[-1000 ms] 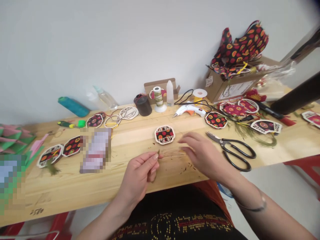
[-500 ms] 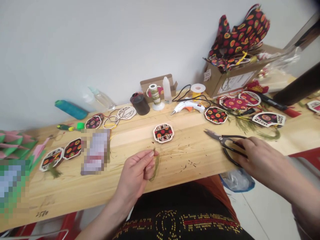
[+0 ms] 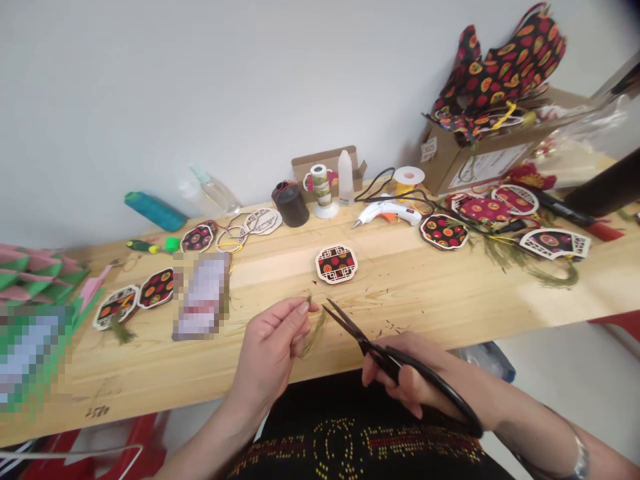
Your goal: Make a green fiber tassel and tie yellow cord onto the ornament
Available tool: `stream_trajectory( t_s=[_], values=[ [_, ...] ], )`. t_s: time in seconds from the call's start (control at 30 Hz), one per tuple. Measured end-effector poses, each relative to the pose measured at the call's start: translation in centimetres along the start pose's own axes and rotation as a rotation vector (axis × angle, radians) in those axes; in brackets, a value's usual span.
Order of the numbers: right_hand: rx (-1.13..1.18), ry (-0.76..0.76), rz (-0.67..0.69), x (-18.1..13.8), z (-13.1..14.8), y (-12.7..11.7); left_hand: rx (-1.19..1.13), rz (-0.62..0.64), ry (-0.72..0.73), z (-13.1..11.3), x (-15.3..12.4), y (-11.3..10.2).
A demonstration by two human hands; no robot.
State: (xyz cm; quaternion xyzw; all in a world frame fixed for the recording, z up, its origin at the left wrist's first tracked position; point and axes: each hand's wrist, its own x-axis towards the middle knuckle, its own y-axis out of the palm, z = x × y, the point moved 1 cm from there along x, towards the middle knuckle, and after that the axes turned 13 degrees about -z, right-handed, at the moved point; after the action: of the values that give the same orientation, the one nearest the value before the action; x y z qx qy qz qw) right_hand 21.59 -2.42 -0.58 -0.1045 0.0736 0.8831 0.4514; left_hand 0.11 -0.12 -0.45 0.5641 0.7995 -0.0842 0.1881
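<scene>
My left hand [image 3: 277, 340] pinches a small bundle of olive-green threads [image 3: 315, 333] between thumb and fingers; the strands hang down beside the fingertips. My right hand [image 3: 405, 373] grips black-handled scissors [image 3: 367, 343] by the handles. Their blades are slightly parted, and the tips point at the threads from the right, close but apart from them. Beyond both hands, an ornament [image 3: 337, 264] with a pale lattice frame over dark flowered fabric lies flat on the wooden table [image 3: 270, 273].
A white glue gun [image 3: 387, 213] with a black cord lies behind the ornament. Along the wall stand a black thread spool [image 3: 291, 205] and a white bottle [image 3: 345, 178]. A cardboard box [image 3: 460, 160] holds flowered fabric at the right. More ornaments [image 3: 157, 288] lie leftward.
My right hand has lifted the scissors off the table and brought them leftward to the threads. The left hand keeps its pinch. The view has shifted slightly.
</scene>
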Motion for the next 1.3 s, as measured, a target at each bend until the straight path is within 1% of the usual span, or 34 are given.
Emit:
stream_trajectory(
  t_s=[0.1,0.27,0.47,0.63,0.73,0.83,0.9,0.97,1.03,1.1,1.13,1.2,1.27,1.3],
  values=[
    [-0.037,0.006,-0.032,0.5,-0.1,0.4,0.007,0.019,-0.003,0.1,-0.1,-0.2],
    [-0.074,0.022,-0.072,1.4,0.0,0.8,0.021,0.084,-0.024,0.6,0.0,-0.3],
    [-0.055,0.101,-0.131,2.1,1.0,1.0,0.039,0.129,-0.022,0.8,-0.2,-0.3],
    [0.023,0.129,-0.142,2.6,0.7,1.4,0.044,0.123,-0.023,0.7,-0.4,-0.2],
    [0.103,0.181,-0.158,2.7,0.2,1.4,0.031,0.106,-0.039,0.7,-0.2,-0.2],
    [0.095,0.175,-0.135,2.5,0.3,1.2,-0.009,0.019,-0.032,0.4,0.5,-0.6],
    [-0.009,0.119,-0.085,2.1,0.7,0.9,-0.066,-0.083,0.015,-0.2,1.1,-1.1],
    [-0.169,0.064,-0.029,1.7,1.2,0.5,-0.130,-0.161,0.077,-1.1,1.8,-1.6],
    [-0.340,0.009,0.004,1.0,1.7,0.1,-0.168,-0.186,0.127,-2.0,2.2,-2.0],
    [-0.492,-0.054,-0.009,0.1,2.2,-0.6,-0.176,-0.182,0.145,-2.5,2.3,-2.1],
    [-0.555,-0.080,-0.034,-0.5,2.4,-1.0,-0.172,-0.175,0.143,-2.6,2.2,-2.1],
    [-0.682,-0.099,-0.131,-1.8,2.5,-2.3,-0.159,-0.159,0.122,-2.5,1.9,-1.8],
    [-0.847,-0.077,-0.291,-3.2,1.9,-4.2,-0.146,-0.135,0.084,-2.2,1.6,-1.2],
    [-0.953,-0.069,-0.406,-3.9,1.3,-5.3,-0.140,-0.115,0.058,-1.9,1.4,-0.9]
  ],
)
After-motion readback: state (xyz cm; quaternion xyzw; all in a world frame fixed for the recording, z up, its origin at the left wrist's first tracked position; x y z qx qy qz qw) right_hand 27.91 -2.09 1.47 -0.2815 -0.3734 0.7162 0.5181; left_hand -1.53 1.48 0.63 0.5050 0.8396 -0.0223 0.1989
